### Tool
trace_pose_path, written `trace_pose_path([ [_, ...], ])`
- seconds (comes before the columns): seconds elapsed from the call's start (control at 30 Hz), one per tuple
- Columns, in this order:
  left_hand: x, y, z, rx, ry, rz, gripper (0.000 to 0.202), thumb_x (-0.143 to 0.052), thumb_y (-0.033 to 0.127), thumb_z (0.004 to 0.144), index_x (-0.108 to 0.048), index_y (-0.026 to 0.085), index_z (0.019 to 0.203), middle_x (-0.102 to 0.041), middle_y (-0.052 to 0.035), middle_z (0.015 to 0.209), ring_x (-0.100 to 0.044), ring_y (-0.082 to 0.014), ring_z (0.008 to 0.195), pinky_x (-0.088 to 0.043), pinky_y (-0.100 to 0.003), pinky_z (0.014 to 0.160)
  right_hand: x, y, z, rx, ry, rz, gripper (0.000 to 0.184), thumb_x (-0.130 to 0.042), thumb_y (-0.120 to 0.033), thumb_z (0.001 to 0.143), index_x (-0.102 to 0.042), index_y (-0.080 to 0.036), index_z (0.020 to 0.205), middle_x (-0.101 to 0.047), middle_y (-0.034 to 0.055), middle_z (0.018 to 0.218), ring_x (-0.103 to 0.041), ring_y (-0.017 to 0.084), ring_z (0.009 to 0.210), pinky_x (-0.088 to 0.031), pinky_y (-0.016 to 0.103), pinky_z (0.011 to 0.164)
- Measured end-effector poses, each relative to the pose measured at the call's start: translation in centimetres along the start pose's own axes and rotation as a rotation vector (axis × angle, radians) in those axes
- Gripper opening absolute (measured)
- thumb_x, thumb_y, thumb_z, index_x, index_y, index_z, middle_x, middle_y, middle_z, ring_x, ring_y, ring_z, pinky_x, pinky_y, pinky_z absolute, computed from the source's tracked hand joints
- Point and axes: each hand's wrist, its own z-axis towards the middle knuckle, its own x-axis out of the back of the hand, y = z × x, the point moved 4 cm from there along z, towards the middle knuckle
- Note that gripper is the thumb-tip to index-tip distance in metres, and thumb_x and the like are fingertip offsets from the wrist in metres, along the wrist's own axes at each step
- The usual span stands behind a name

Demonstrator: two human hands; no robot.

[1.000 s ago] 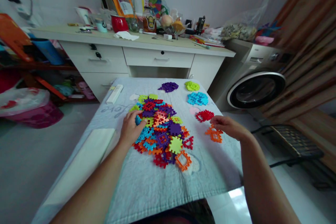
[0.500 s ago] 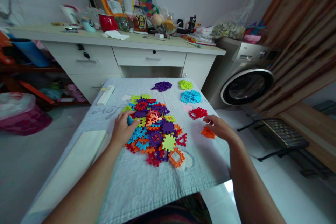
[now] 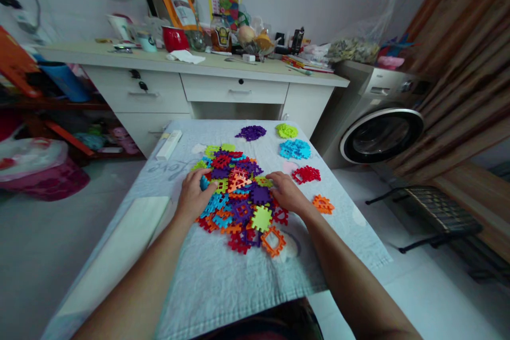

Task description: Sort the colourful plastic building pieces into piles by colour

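Note:
A mixed heap of plastic interlocking pieces (image 3: 241, 210) in purple, red, blue, orange and lime lies on the cloth-covered table (image 3: 223, 287). At the heap's left edge rests my left hand (image 3: 194, 195), thumb and fingers apart around blue and lime pieces. My right hand (image 3: 287, 192) touches the heap's right edge, fingers stretched over a lime piece with nothing visibly held. Single-colour groups lie farther right and back: purple pieces (image 3: 252, 133), lime pieces (image 3: 287, 130), blue pieces (image 3: 295, 149), red pieces (image 3: 306, 174) and orange pieces (image 3: 323, 204).
A long white box-like object (image 3: 119, 255) lies along the table's left side, with a small white bar (image 3: 169, 145) beyond it. Behind stands a white cabinet (image 3: 235, 87) with cluttered top. A washing machine (image 3: 378, 117) and a black stool (image 3: 434, 212) are to the right.
My right hand has moved left from the orange group to the mixed heap. My left hand stays at the heap's left edge. The view has shifted slightly.

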Motion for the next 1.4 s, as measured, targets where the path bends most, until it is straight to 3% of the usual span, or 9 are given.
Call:
trace_pose_path([
  [0.23, -0.1, -0.3, 0.0, -0.034, 0.011, 0.017, 0.04, -0.059, 0.041, 0.08, -0.061, 0.023, 0.116, -0.057, -0.0078, 0.122, -0.052, -0.0262, 0.122, -0.038, -0.044, 0.111, -1.7, 1.1, 0.8, 0.016, 0.102, 0.038, 0.029, -0.057, -0.007, 0.083, -0.068, -0.017, 0.109, -0.068, 0.0097, 0.11, -0.059, 0.021, 0.106, -0.042, 0.034, 0.098],
  [0.6, 0.1, 0.2, 0.1, -0.03, 0.001, 0.019, 0.042, -0.057, 0.043, 0.081, -0.06, 0.021, 0.116, -0.057, -0.0092, 0.123, -0.052, -0.0266, 0.122, -0.038, -0.044, 0.111, -0.4, 1.8, 0.2, -0.131, 0.357, 0.14, 0.023, -0.054, -0.018, 0.085, -0.074, -0.019, 0.096, -0.066, 0.0046, 0.078, -0.06, 0.016, 0.072, -0.045, 0.027, 0.07],
  [0.73, 0.2, 0.2, 0.1, -0.017, 0.002, 0.018, 0.042, -0.057, 0.043, 0.081, -0.06, 0.021, 0.117, -0.056, -0.0094, 0.123, -0.051, -0.0272, 0.122, -0.038, -0.046, 0.111, 0.5, 2.5, 1.0, -0.209, 0.332, 0.341, 0.026, -0.053, -0.025, 0.082, -0.074, -0.017, 0.096, -0.065, 0.0014, 0.066, -0.058, 0.014, 0.059, -0.045, 0.026, 0.06],
  [0.87, 0.2, 0.3, 0.1, -0.009, -0.007, 0.014, 0.042, -0.057, 0.042, 0.081, -0.059, 0.021, 0.118, -0.057, -0.0087, 0.122, -0.053, -0.0265, 0.12, -0.038, -0.045, 0.11, 2.8, 4.0, 3.5, -0.287, 0.306, 0.576, 0.028, -0.054, -0.027, 0.076, -0.072, -0.016, 0.095, -0.066, 0.0013, 0.068, -0.059, 0.013, 0.057, -0.046, 0.024, 0.054],
  [1.0, 0.4, 0.5, 0.1, 0.004, -0.007, 0.017, 0.042, -0.057, 0.042, 0.081, -0.059, 0.022, 0.118, -0.057, -0.0084, 0.123, -0.052, -0.0268, 0.121, -0.039, -0.045, 0.109, 5.9, 6.7, 7.8, -0.314, 0.387, 0.664, 0.03, -0.055, -0.023, 0.071, -0.071, -0.015, 0.094, -0.067, 0.0024, 0.072, -0.06, 0.013, 0.062, -0.049, 0.025, 0.059],
  [1.17, 0.4, 0.5, 0.2, 0.025, -0.017, 0.01, 0.042, -0.056, 0.043, 0.081, -0.059, 0.022, 0.118, -0.056, -0.0086, 0.124, -0.051, -0.0269, 0.122, -0.037, -0.045, 0.11, 8.1, 11.8, 13.6, -0.475, 0.453, 0.533, 0.049, -0.051, -0.012, 0.067, -0.067, -0.014, 0.114, -0.072, 0.009, 0.102, -0.062, 0.013, 0.069, -0.047, 0.022, 0.057],
  [1.27, 0.4, 0.5, 0.2, 0.03, -0.022, 0.006, 0.042, -0.056, 0.043, 0.082, -0.059, 0.022, 0.118, -0.056, -0.0084, 0.125, -0.051, -0.0267, 0.123, -0.037, -0.045, 0.111, 8.6, 14.3, 16.5, -0.565, 0.467, 0.461, 0.062, -0.049, -0.009, 0.067, -0.059, -0.015, 0.128, -0.068, 0.0119, 0.121, -0.063, 0.014, 0.073, -0.046, 0.021, 0.054],
  [1.4, 0.4, 0.6, 0.2, 0.041, -0.019, 0.004, 0.041, -0.055, 0.043, 0.083, -0.059, 0.022, 0.119, -0.055, -0.008, 0.125, -0.05, -0.0264, 0.124, -0.037, -0.045, 0.111, 8.3, 16.3, 19.2, -0.658, 0.432, 0.348, 0.074, -0.05, -0.006, 0.066, -0.049, -0.014, 0.14, -0.059, 0.0149, 0.135, -0.066, 0.018, 0.087, -0.051, 0.024, 0.065],
])
